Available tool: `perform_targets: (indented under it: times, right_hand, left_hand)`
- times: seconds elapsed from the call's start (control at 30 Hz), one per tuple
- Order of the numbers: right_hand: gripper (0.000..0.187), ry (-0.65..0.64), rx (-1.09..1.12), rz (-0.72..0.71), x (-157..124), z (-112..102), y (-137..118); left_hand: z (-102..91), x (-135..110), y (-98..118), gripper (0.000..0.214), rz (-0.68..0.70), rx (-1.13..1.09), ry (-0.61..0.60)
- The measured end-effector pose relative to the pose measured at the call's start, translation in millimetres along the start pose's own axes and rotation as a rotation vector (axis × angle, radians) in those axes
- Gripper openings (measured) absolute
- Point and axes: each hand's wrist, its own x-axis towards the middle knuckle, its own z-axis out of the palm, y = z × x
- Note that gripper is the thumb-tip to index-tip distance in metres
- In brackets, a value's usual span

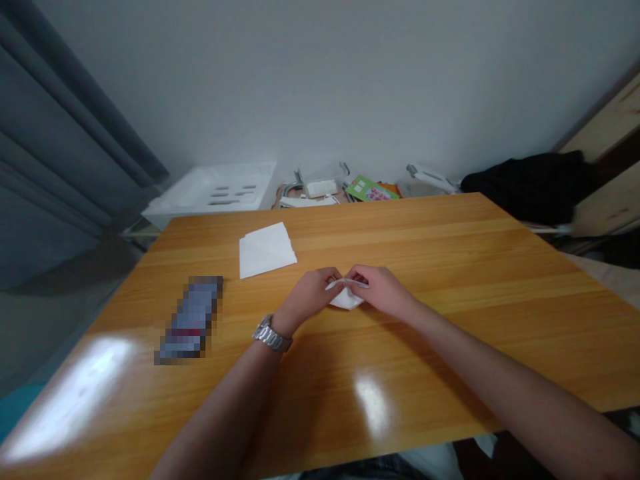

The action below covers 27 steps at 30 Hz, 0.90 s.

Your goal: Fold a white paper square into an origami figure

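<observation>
A small folded piece of white paper (347,299) is held between both hands, low over the middle of the wooden table (425,360). My left hand (314,293), with a silver watch (271,335) on its wrist, pinches the paper's left side. From the other side, my right hand (381,287) has its thumb and fingers closed on the right part. The fingertips of both hands nearly meet at the top edge, and they cover some of the folds. Farther back on the left lies a flat white sheet of paper (267,250) with crease lines.
A pixelated, phone-like object (191,320) lies on the table's left side. Behind the far edge are a white plastic tray (220,183), a green booklet (371,189), assorted small items and a black cloth (525,183). A grey curtain (60,127) hangs at left.
</observation>
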Motion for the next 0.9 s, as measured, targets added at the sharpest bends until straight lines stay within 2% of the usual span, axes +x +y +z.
perform_targets:
  times: [0.43,0.57,0.73,0.9]
  right_hand:
    - [0.008,0.038,0.099,0.026,-6,4,4]
    - [0.009,0.058,0.058,-0.002,-9,7,2]
    - [0.009,0.072,0.021,-0.021,-12,10,1]
    - [0.01,0.088,-0.023,-0.023,-14,12,0]
  left_hand:
    - [7.6,-2,4,0.014,-0.02,0.043,0.069]
    - [10.9,-4,8,0.012,-0.07,0.094,0.101]
    - [13.1,-6,8,0.017,-0.062,0.132,0.092]
    - [15.6,-5,5,0.012,-0.091,0.093,0.096]
